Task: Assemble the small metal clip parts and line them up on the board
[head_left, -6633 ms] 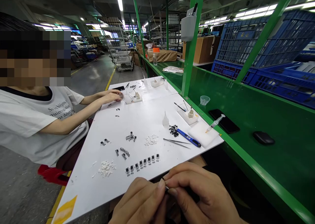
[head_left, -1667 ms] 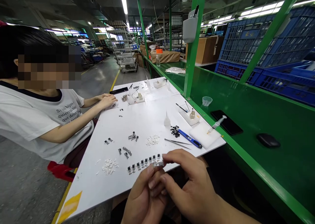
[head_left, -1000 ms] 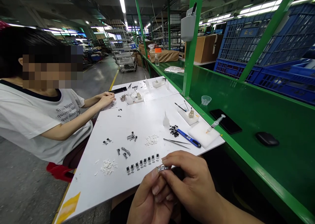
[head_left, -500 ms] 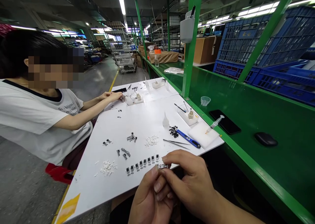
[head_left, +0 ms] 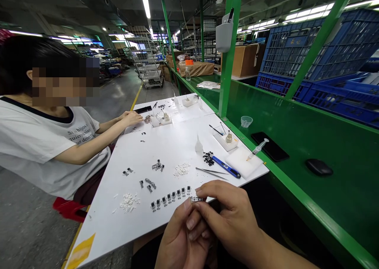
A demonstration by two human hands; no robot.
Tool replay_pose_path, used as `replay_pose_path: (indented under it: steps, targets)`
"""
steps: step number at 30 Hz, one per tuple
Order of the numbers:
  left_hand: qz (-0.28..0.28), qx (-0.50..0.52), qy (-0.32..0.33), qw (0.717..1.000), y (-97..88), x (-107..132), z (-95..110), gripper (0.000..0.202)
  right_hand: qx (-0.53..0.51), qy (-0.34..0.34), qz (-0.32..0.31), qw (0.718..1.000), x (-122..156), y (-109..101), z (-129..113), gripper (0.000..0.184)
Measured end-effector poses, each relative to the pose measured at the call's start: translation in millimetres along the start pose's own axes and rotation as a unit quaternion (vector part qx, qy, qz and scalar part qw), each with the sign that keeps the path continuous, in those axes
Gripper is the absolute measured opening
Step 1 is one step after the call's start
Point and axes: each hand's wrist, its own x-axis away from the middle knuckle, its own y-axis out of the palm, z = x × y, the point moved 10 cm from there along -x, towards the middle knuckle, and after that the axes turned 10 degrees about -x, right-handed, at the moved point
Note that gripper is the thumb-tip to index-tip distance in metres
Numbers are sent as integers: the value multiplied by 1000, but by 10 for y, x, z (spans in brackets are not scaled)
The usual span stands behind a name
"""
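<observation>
My left hand (head_left: 180, 237) and my right hand (head_left: 231, 221) meet at the near edge of the white board (head_left: 166, 146). Together their fingertips pinch a small metal part (head_left: 196, 199), held just above the board's edge. Right beside it on the board stands a row of several small dark parts (head_left: 171, 197). A pile of small white pieces (head_left: 129, 202) lies to the left, and another white pile (head_left: 181, 169) lies further in. Loose grey parts (head_left: 149, 184) sit between them.
Tweezers (head_left: 211, 172), a blue tool (head_left: 226, 167), black bits (head_left: 209, 157), a syringe on a foam pad (head_left: 257, 148) and a small tray (head_left: 225, 139) lie at right. A phone (head_left: 270, 146) rests on the green bench. A person in a white shirt (head_left: 44, 146) works at left.
My hands rose from below the board's edge to the end of the row of dark parts, still pinching the small part. The co-worker's hands shifted slightly.
</observation>
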Motion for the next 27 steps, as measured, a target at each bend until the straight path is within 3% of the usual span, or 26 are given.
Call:
replay_pose_path:
  steps: [5,7,9,10,11,12,13,14,15,16,17,18,20,27]
  targets:
    - [-19,-36,24,999,-12,-18,18,31,-9,24,-3,1000,27,15,82,19]
    - [-8,-103,84,991,-85,-27,162,28,-17,45,-10,999,71,23,154,27]
    - [24,-227,197,954,-168,28,452,23,-33,72,-14,997,126,20,233,40]
    - [46,-309,274,910,-174,107,640,20,-49,94,-15,994,154,20,283,42]
    - [66,-397,364,840,-124,236,832,17,-73,126,-17,989,184,26,345,39]
    - [78,-480,462,742,-9,414,985,18,-105,168,-19,980,219,45,417,32]
    - [76,-546,553,624,152,614,1053,28,-144,217,-20,965,260,77,491,23]
    - [60,-595,619,509,309,780,1032,37,-186,265,-24,946,304,126,551,15]
    - [41,-628,659,412,431,889,965,43,-226,308,-29,924,346,183,589,12]
    - [22,-651,677,342,515,945,895,45,-259,340,-31,904,379,235,605,15]
    - [8,-668,682,299,571,963,842,43,-283,362,-33,888,401,279,603,21]
    - [0,-680,679,276,607,960,810,40,-298,376,-35,877,415,312,593,26]
    - [-5,-694,672,258,644,945,776,35,-308,398,-34,864,438,346,582,33]
    - [12,-724,648,235,628,938,736,29,-315,437,-47,841,528,410,660,32]
